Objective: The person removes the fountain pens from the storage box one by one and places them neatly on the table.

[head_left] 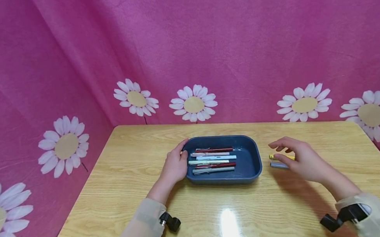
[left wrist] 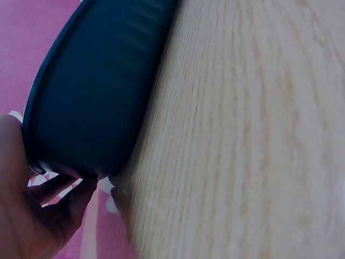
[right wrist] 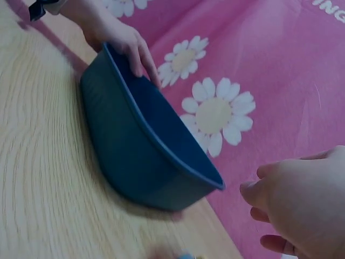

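A dark blue rectangular bin (head_left: 225,183) stands on the table with several capped pens (head_left: 214,160) side by side inside, toward its left end. My left hand (head_left: 175,165) grips the bin's left end, thumb over the rim and fingers against the outer wall, as the left wrist view shows. To the right of the bin, a yellow pen (head_left: 272,157) and a grey-blue pen (head_left: 279,165) lie on the table, partly hidden by my right hand (head_left: 301,158). That hand hovers above them, fingers loosely bent, with nothing seen between them in the right wrist view.
The light wooden table (head_left: 257,212) reaches back to a pink curtain (head_left: 220,44) with white daisies, which also runs along the left side. A black wrist camera (head_left: 170,221) is strapped to the left forearm, and another camera (head_left: 345,216) to the right.
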`<state>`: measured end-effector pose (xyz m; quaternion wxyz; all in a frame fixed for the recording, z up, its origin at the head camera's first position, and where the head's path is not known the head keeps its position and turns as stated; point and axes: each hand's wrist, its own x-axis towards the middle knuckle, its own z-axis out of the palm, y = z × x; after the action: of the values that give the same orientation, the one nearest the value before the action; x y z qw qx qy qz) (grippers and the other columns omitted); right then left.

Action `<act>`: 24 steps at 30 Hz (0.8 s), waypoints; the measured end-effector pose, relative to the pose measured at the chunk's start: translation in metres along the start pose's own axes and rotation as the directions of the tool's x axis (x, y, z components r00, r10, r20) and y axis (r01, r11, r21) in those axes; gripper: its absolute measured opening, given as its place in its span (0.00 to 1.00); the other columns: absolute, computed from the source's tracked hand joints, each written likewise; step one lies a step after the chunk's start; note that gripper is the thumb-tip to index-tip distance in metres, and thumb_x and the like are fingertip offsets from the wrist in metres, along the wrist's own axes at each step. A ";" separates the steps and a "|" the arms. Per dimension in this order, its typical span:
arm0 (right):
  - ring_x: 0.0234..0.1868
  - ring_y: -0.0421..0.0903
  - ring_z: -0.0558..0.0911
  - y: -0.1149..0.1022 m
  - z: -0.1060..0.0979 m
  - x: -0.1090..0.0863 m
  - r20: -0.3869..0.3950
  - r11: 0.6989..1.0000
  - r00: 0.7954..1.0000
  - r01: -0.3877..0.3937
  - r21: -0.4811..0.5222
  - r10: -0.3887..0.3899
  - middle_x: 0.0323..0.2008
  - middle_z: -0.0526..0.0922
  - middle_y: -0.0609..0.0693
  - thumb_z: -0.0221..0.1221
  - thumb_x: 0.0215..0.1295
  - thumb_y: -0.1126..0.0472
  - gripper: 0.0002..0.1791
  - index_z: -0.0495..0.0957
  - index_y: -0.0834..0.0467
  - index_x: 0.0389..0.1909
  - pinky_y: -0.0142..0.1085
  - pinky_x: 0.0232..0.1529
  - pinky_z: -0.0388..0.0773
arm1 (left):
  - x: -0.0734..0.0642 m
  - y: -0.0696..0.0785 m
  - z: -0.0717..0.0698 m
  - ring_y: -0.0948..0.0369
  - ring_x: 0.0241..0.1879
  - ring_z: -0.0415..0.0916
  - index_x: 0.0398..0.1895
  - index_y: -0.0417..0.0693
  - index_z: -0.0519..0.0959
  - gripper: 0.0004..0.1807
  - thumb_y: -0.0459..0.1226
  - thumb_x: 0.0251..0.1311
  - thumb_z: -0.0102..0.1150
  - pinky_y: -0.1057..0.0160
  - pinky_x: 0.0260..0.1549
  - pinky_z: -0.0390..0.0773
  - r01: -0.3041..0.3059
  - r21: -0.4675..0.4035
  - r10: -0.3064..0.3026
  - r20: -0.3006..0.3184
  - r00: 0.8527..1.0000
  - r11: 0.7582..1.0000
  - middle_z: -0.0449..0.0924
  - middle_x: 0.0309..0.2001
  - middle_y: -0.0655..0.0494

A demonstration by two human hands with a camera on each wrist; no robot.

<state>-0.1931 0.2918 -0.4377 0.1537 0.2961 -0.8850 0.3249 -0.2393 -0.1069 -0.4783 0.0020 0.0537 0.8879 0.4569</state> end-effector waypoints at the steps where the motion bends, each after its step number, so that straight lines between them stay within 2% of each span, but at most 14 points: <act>1: 0.43 0.42 0.84 -0.002 0.001 0.003 0.001 1.000 1.000 0.005 0.009 -0.005 0.46 0.87 0.45 0.71 0.62 0.74 0.20 0.85 0.60 0.54 0.40 0.44 0.82 | 0.000 0.000 0.000 0.46 0.74 0.67 0.82 0.50 0.66 0.27 0.37 0.84 0.43 0.42 0.72 0.65 0.000 0.000 0.000 0.001 1.000 1.000 0.70 0.75 0.43; 6: 0.45 0.50 0.86 -0.009 0.009 0.014 0.024 0.999 1.000 0.008 0.037 -0.009 0.49 0.87 0.47 0.70 0.64 0.74 0.19 0.84 0.60 0.55 0.46 0.43 0.83 | 0.000 0.000 0.000 0.46 0.74 0.67 0.81 0.50 0.66 0.26 0.37 0.84 0.43 0.42 0.72 0.65 -0.001 0.006 0.001 -0.004 1.000 1.000 0.70 0.75 0.43; 13: 0.47 0.53 0.86 -0.016 0.018 0.028 0.057 0.995 0.998 0.014 0.101 -0.020 0.51 0.87 0.56 0.68 0.65 0.75 0.19 0.83 0.64 0.56 0.49 0.43 0.85 | 0.000 0.000 0.000 0.46 0.74 0.66 0.82 0.52 0.66 0.26 0.38 0.84 0.43 0.42 0.71 0.66 0.017 0.006 -0.017 -0.004 1.000 1.000 0.70 0.75 0.45; 20: 0.49 0.52 0.85 -0.024 0.026 0.038 0.106 0.990 0.994 -0.023 0.139 0.008 0.53 0.86 0.55 0.67 0.69 0.72 0.18 0.84 0.61 0.58 0.52 0.46 0.84 | 0.001 -0.002 0.001 0.45 0.74 0.66 0.81 0.50 0.66 0.26 0.37 0.84 0.43 0.41 0.72 0.65 -0.002 0.010 0.002 -0.008 1.000 1.000 0.70 0.75 0.43; 24: 0.49 0.53 0.85 -0.026 0.032 0.043 0.115 0.986 0.993 -0.019 0.164 0.000 0.53 0.86 0.56 0.67 0.69 0.72 0.18 0.83 0.61 0.58 0.53 0.46 0.83 | 0.001 -0.003 0.000 0.46 0.73 0.68 0.81 0.49 0.66 0.26 0.36 0.84 0.42 0.42 0.72 0.66 -0.019 0.011 0.019 -0.009 1.000 1.000 0.71 0.74 0.42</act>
<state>-0.2125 0.2368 -0.4288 0.0763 0.3218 -0.8637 0.3804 -0.2409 -0.1085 -0.4812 -0.0070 0.0601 0.8899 0.4521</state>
